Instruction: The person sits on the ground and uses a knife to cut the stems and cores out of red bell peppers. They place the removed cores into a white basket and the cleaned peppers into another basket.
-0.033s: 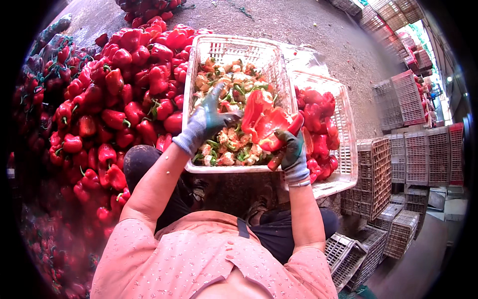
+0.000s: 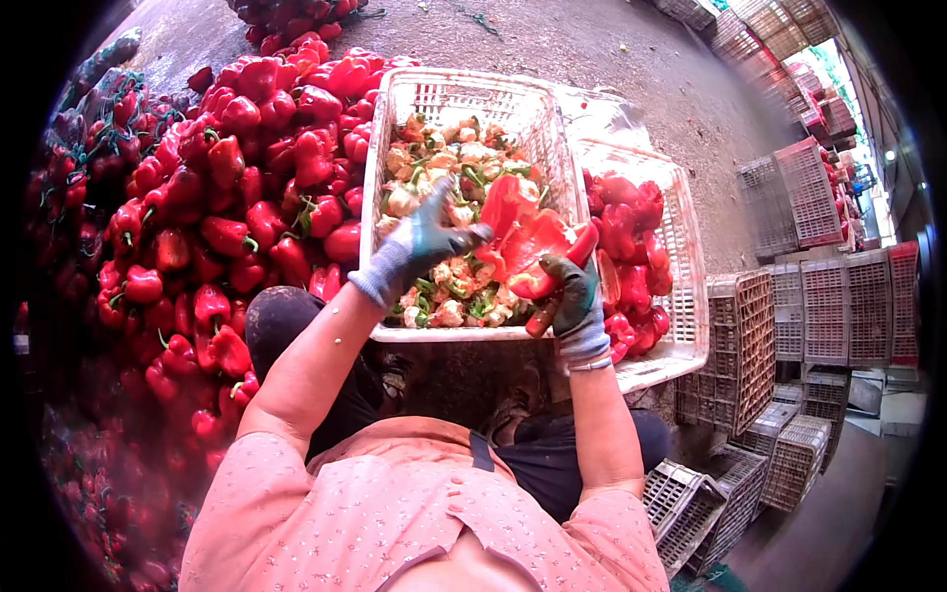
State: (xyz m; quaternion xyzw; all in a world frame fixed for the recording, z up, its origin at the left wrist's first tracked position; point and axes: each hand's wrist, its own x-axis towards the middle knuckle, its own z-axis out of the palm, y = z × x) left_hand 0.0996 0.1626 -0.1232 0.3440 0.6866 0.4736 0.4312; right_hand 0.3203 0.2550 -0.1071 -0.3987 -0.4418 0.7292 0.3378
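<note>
My left hand [image 2: 424, 242], in a grey-and-dark glove, is spread open over the left white crate [image 2: 380, 143], which holds pepper cores [image 2: 449, 306] with green stems. My right hand [image 2: 577, 306], gloved alike, grips cut-open red peppers [image 2: 528, 252], their pale insides facing up, along with a short brownish object [image 2: 541, 321] that I cannot make out. The pepper pieces lie over the crate's right part. Just right of it, a second white crate [image 2: 686, 247] holds red peppers [image 2: 641, 247], partly behind my right hand.
A large heap of whole red peppers [image 2: 227, 237] fills the left side, with netted bags [image 2: 89, 168] of peppers at the far left. Stacked plastic crates [image 2: 725, 350] stand along the right and back right [image 2: 804, 197]. A pale sheet [image 2: 612, 113] lies behind the crates. My knees flank the crate.
My left hand has shifted slightly to the right. My right hand and the cut peppers have moved very slightly; the crates stay where they were.
</note>
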